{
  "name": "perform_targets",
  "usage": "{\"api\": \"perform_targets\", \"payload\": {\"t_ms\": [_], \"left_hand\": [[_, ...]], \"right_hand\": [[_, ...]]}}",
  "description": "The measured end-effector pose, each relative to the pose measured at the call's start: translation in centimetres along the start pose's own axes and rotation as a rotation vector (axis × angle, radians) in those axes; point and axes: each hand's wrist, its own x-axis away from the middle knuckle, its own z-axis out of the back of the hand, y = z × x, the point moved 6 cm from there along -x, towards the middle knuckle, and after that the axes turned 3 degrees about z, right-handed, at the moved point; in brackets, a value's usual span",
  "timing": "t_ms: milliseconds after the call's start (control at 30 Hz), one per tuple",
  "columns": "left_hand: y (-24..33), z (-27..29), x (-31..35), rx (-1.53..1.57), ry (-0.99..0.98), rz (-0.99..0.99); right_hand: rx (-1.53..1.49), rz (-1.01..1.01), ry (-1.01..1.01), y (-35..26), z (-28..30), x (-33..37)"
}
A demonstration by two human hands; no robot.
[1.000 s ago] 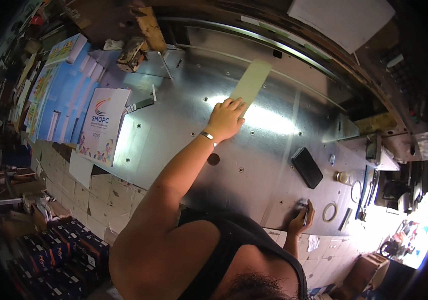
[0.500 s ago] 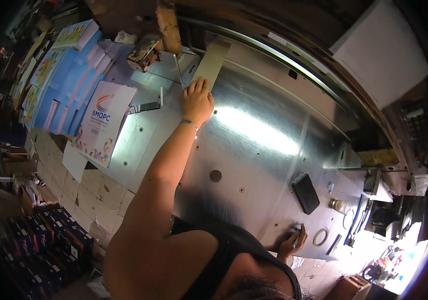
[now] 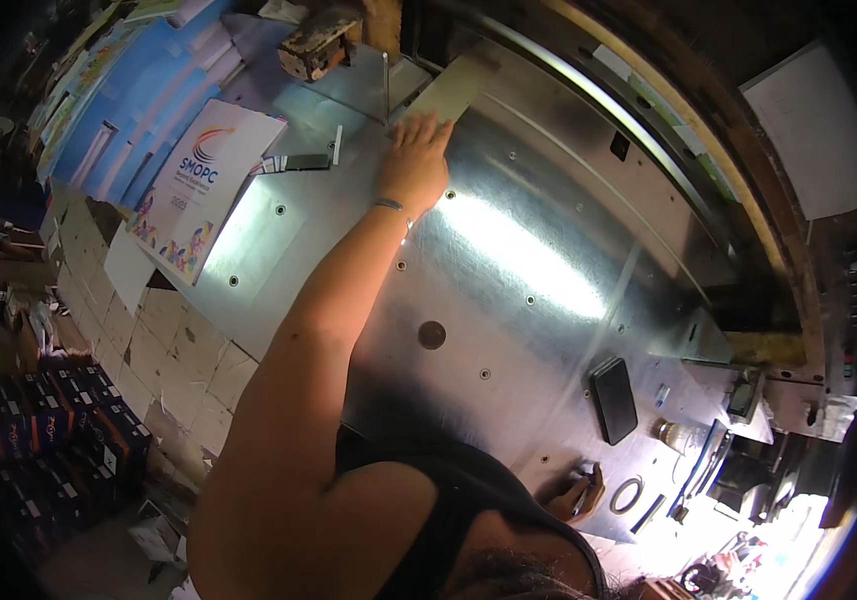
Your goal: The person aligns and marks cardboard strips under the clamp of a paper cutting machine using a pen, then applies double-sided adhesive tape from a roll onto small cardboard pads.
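My left hand (image 3: 414,165) reaches far out over the metal machine table (image 3: 428,290). Its fingers lie stretched against the near end of a flat beige strip (image 3: 460,86) at the back. A thin upright metal rod (image 3: 385,88) stands just left of the fingertips. At the near right edge of the table, my right hand (image 3: 582,494) is curled around a small, slim, dark item, too small to name. A black phone-like slab (image 3: 613,400) lies on the metal beyond it, and a roll of tape (image 3: 627,494) is to its right.
On the left are a white printed booklet (image 3: 210,185) and blue printed stacks (image 3: 138,95). A worn block (image 3: 318,46) stands at the back. Beyond the tape is a small jar (image 3: 676,435). Dark boxes (image 3: 48,410) are piled at lower left. A long metal bar (image 3: 638,120) spans the back.
The view has shifted, so the tabletop's back sits higher in the picture. My left hand stays at the beige strip, and my right hand remains curled at the near right edge.
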Motion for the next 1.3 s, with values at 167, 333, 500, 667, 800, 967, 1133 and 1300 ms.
{"api": "perform_targets", "payload": {"t_ms": [167, 333, 500, 667, 800, 967, 1133, 1300], "left_hand": [[-0.5, -1.4, -0.9, 0.050, -0.048, 0.046], [-0.9, -1.6, -2.2, 0.004, 0.006, 0.147], [-0.6, -1.6, -2.5, 0.003, -0.012, 0.174], [-0.8, -1.6, -2.8, 0.021, -0.004, 0.177], [-0.4, -1.4, -3.2, 0.018, 0.058, 0.189], [-0.9, -1.7, -3.4, -0.002, 0.078, 0.223], [-0.6, -1.8, -3.8, 0.003, 0.090, 0.209], [-0.2, -2.7, -5.0, -0.009, 0.106, 0.203]], "right_hand": [[-0.010, 0.014, 0.001, 0.8, -0.4, 1.1], [0.034, 0.088, -0.001, 0.3, -0.8, 0.9], [0.065, 0.098, 0.017, -0.7, -0.8, 0.7], [0.084, 0.102, 0.025, -1.4, -1.0, 0.3], [0.089, 0.106, 0.025, -1.4, -1.0, 0.4], [0.095, 0.118, 0.021, -1.5, -1.1, 0.5], [0.101, 0.121, 0.022, -1.5, -0.9, 0.6], [0.117, 0.127, 0.028, -2.0, -0.8, 0.6]]}}
